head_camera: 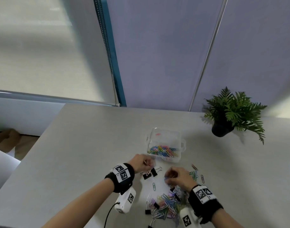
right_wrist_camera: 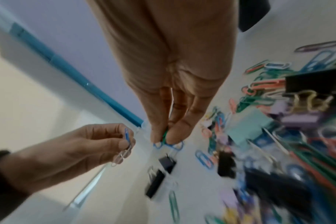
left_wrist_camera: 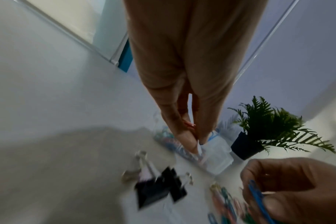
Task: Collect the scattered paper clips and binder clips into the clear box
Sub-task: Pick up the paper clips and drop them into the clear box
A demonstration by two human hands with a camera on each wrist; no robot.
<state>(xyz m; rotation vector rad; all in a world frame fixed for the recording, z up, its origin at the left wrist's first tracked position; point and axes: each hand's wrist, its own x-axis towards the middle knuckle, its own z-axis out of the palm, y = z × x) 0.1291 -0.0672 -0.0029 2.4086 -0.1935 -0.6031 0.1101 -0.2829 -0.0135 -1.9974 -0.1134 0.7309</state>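
The clear box (head_camera: 177,137) stands open on the table, its near half full of coloured paper clips (head_camera: 163,150). Just in front of it my left hand (head_camera: 147,165) pinches a few white and blue paper clips (right_wrist_camera: 125,146) between thumb and fingers. My right hand (head_camera: 167,179) pinches green and blue paper clips (right_wrist_camera: 166,139) a little above the table. Two black binder clips (head_camera: 150,174) lie between the hands. A loose pile of paper clips and binder clips (head_camera: 167,204) lies near the front edge, under my right wrist.
A potted fern (head_camera: 231,112) stands at the back right of the table. A single green paper clip (head_camera: 154,186) lies alone in front of the binder clips. More clips (head_camera: 196,174) lie scattered right of my right hand. The table's left edge (head_camera: 26,155) drops off.
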